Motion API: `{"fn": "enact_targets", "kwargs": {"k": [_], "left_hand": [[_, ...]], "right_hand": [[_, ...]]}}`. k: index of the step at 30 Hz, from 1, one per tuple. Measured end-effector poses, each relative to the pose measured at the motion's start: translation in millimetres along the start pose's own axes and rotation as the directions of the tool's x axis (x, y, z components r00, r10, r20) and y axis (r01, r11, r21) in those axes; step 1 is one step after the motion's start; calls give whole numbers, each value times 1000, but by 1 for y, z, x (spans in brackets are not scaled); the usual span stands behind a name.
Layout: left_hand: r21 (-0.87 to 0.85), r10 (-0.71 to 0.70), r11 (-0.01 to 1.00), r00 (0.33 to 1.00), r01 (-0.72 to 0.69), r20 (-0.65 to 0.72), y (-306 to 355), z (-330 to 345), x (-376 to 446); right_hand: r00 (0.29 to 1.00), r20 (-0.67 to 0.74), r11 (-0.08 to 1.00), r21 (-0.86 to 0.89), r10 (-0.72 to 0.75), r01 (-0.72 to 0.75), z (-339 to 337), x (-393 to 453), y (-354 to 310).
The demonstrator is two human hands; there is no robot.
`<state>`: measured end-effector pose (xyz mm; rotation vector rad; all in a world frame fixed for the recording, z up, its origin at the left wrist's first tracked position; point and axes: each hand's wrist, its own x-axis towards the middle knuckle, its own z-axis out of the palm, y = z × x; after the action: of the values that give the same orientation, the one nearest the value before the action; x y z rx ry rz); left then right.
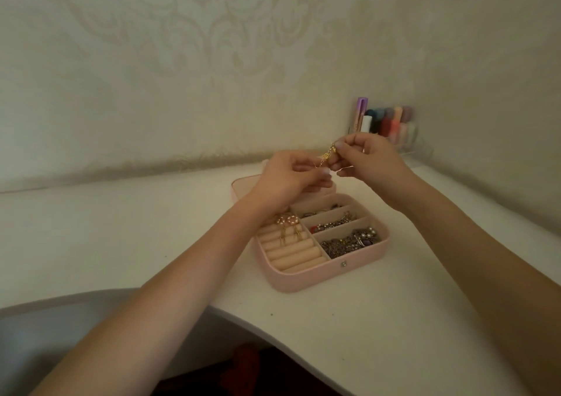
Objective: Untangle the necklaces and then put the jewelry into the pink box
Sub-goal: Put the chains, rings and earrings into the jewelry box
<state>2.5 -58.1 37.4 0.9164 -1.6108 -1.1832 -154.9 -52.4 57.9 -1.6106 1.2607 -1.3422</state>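
Single head-worn view, facing forward and down, close above white table [349,319], wall behind

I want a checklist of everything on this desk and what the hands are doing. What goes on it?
Surface: white table, curved front edge.
Job's things: pink box lies open; gold necklace held above it, not yet in the box.
Box contents: earrings on the ring rolls; tangled jewelry in the side compartments.
Clutter: little bottles in the back corner.
Grips: left hand and right hand both pinch the necklace.
Cables: nothing seen.
Surroundings: patterned wall behind; dark floor below the table.
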Motion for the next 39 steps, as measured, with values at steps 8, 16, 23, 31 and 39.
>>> {"fn": "enact_targets", "kwargs": {"k": [8, 16, 23, 31, 39], "left_hand": [[57, 78, 996, 987, -70, -144, 11, -11, -30], [95, 111, 991, 968, -92, -224, 27, -18, -66], [137, 28, 991, 965, 8, -260, 31, -23, -81], [82, -58, 994, 973, 78, -222, 37, -16, -90], [419, 106, 908, 971, -8, -213, 35, -30, -104]], "right_hand": [[1000, 17, 998, 50, 23, -24, 13, -40, -6], [993, 111, 998, -37, -39, 43, 27, -69, -19], [983, 175, 995, -77, -53, 68, 37, -75, -22], [986, 13, 969, -183, -164, 164, 48, -76, -14], [985, 151, 983, -155, -79, 102, 44, -80, -24]]}}
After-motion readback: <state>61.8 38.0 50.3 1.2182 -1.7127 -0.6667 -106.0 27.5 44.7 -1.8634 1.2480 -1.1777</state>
